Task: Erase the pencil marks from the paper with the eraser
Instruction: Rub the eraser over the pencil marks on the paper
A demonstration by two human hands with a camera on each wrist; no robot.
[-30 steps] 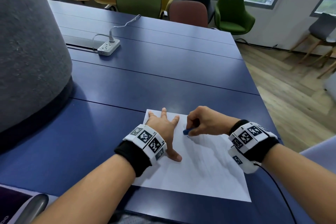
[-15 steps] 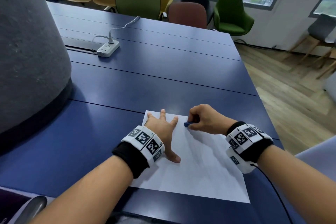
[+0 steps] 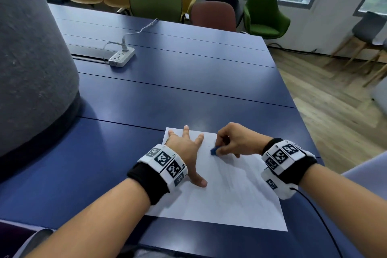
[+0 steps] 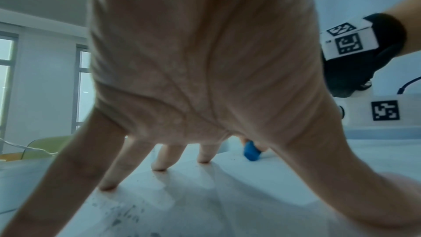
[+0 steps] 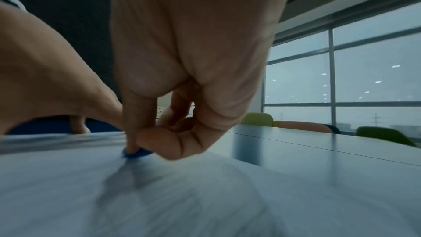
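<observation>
A white sheet of paper (image 3: 226,201) lies on the dark blue table (image 3: 167,94) near its front edge. Faint grey pencil marks (image 3: 232,182) run across its middle. My left hand (image 3: 186,148) lies spread on the sheet's far left part, fingers straight, pressing it flat. My right hand (image 3: 234,142) pinches a small blue eraser (image 3: 214,151) and holds its tip against the paper near the far edge. The eraser (image 4: 251,152) shows past my left fingers in the left wrist view, and its tip (image 5: 136,153) shows under my right fingertips. Dark crumbs (image 4: 123,212) dot the paper.
A white power strip (image 3: 121,56) with its cable lies on the far left of the table. A big grey felt-covered column (image 3: 31,58) stands at the left. Several chairs (image 3: 155,0) line the far side. The table's right edge (image 3: 293,100) drops to a wooden floor.
My right hand has rubbed the eraser back and forth: away toward the sheet's far edge, then back toward me. My left hand has stayed spread on the sheet.
</observation>
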